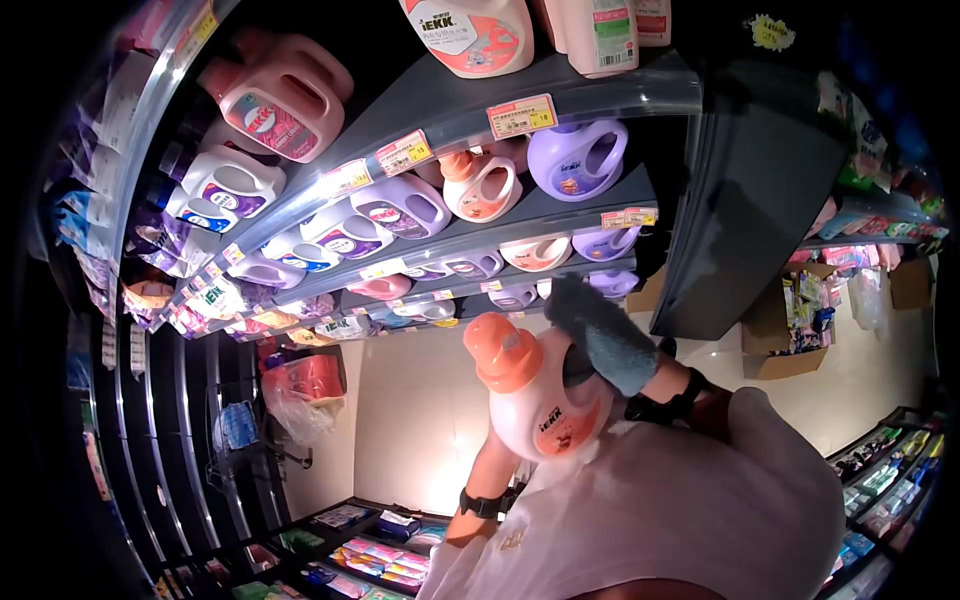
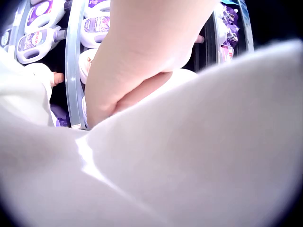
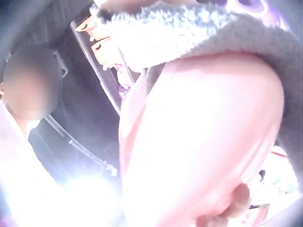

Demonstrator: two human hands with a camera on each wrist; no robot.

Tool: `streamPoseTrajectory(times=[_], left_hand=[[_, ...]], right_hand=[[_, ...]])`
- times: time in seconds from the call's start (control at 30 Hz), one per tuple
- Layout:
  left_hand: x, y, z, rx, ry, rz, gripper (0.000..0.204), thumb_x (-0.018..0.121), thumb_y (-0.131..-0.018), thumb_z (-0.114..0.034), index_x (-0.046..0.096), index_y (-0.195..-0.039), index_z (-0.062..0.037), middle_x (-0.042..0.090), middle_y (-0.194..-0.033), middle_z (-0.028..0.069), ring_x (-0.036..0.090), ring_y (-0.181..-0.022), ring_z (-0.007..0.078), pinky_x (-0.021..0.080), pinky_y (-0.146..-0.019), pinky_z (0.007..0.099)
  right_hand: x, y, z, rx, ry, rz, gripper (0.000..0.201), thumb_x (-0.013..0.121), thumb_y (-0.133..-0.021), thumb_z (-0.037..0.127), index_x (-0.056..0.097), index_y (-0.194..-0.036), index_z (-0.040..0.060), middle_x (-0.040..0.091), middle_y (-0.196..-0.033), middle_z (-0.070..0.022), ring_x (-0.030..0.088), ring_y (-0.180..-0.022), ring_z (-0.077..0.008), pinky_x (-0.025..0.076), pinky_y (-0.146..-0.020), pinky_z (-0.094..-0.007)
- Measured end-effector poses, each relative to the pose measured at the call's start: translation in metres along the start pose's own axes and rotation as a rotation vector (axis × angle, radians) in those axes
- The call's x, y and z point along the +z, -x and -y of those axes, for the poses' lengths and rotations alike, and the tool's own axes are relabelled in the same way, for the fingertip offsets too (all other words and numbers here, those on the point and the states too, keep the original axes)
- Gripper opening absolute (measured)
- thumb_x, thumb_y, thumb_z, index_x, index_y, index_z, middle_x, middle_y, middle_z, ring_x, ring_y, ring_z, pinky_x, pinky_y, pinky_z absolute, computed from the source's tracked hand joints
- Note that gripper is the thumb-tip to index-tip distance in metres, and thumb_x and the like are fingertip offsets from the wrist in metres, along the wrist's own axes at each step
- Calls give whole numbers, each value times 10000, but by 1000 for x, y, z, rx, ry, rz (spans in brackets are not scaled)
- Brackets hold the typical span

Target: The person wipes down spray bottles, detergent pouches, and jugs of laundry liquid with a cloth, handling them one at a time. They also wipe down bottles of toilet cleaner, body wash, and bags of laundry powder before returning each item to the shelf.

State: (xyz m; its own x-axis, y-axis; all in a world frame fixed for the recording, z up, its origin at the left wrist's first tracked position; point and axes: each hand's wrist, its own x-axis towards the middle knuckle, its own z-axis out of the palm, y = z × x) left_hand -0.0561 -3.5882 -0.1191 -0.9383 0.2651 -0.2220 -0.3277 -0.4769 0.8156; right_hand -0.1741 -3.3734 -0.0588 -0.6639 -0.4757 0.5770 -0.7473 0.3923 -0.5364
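A pale pink detergent bottle (image 1: 510,410) with an orange cap (image 1: 502,352) is held tilted in front of the white shirt. My left hand (image 1: 500,462) grips it from below and behind, mostly hidden in the head view. Fingertips (image 3: 240,198) curl round the bottle's edge in the right wrist view. A grey fluffy mitt (image 1: 590,325) covers my right hand (image 1: 612,345), which lies fairly straight across the handle side of the bottle. In the right wrist view, the fluffy fabric (image 3: 189,35) overlaps the bottle's upper end. The left wrist view shows mostly bare skin and shirt.
Curved shelves (image 1: 400,290) carry several rows of similar bottles, with price tags along their edges. A dark panel (image 1: 720,200) stands at the shelves' right end. Cardboard boxes (image 1: 790,365) sit on the floor behind it. Another person (image 3: 33,80) appears in the right wrist view.
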Motion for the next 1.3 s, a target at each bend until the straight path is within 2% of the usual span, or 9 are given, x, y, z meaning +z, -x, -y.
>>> streamPoseTrajectory(times=[0.17, 0.23, 0.5, 0.57, 0.6, 0.97, 1.03, 1.23, 1.3], left_hand=[[23, -30, -15, 175, -412, -326, 674, 649, -895, -279, 344, -1434, -11, 496, -1357, 150, 498, -1265, 239, 450, -1019, 373], [36, -27, -22, 375, -509, -309, 801, 717, -818, -413, 367, -1407, 1, 517, -1328, 145, 533, -1219, 237, 472, -979, 362], [-12, -31, -12, 371, -56, -290, 886, 713, -815, -561, 375, -1383, 28, 544, -1291, 144, 586, -1150, 258, 489, -966, 378], [-4, -28, -1, 149, 112, -379, 773, 466, -945, -620, 356, -1431, -29, 530, -1330, 121, 536, -1219, 254, 450, -1025, 403], [7, -26, -5, -2, 132, -468, 677, 333, -998, -596, 371, -1447, -92, 521, -1365, 111, 507, -1251, 268, 429, -1043, 417], [-44, -54, 30, 14, 143, -344, 769, 270, -957, -697, 357, -1456, -118, 548, -1274, 100, 568, -1118, 254, 492, -932, 398], [-12, -52, -6, 222, 471, 209, 741, 287, -965, -680, 367, -1451, -126, 549, -1274, 90, 566, -1133, 248, 493, -933, 387], [40, -70, -54, 398, 538, -565, 715, 348, -962, -656, 394, -1427, -115, 533, -1329, 87, 542, -1198, 255, 427, -1042, 399], [43, -70, -55, 472, 481, -551, 701, 362, -973, -627, 391, -1430, -96, 519, -1359, 100, 521, -1245, 261, 418, -1062, 402]], right_hand=[[10, 6, -16, -12, -71, -10, 327, 619, -760, 172, 596, -1020, -25, 612, -1048, -217, 647, -935, -277, 521, -757, -327], [-19, -46, 41, 226, 748, 607, 407, 660, -732, 252, 587, -1005, -42, 602, -1023, -232, 668, -767, -274, 525, -607, -296], [1, -47, 60, -203, 1393, 322, 370, 604, -783, 195, 560, -985, -112, 548, -804, -241, 617, -656, -285, 478, -484, -334], [16, -49, 64, 524, 524, 569, 328, 592, -829, 188, 555, -1033, -67, 554, -850, -237, 628, -715, -292, 487, -533, -377], [11, -19, 32, 164, -115, 338, 337, 590, -862, 202, 530, -1109, -19, 557, -951, -218, 636, -762, -281, 495, -615, -405], [-11, 15, -15, -72, 319, 45, 337, 596, -802, 67, 552, -1130, 2, 605, -849, -130, 638, -799, -292, 482, -612, -392], [-9, 21, 3, 11, 58, 127, 377, 579, -838, 56, 522, -1207, 6, 584, -987, -118, 590, -930, -249, 456, -749, -379], [16, 30, 34, 704, -1357, 158, 727, 774, -798, 108, 380, -1396, -13, 520, -1289, -106, 516, -1162, -189, 397, -1007, -316], [-11, 2, 45, 377, -607, 299, 629, 753, -815, 104, 430, -1340, -22, 569, -1199, -121, 555, -1091, -207, 430, -967, -343]])
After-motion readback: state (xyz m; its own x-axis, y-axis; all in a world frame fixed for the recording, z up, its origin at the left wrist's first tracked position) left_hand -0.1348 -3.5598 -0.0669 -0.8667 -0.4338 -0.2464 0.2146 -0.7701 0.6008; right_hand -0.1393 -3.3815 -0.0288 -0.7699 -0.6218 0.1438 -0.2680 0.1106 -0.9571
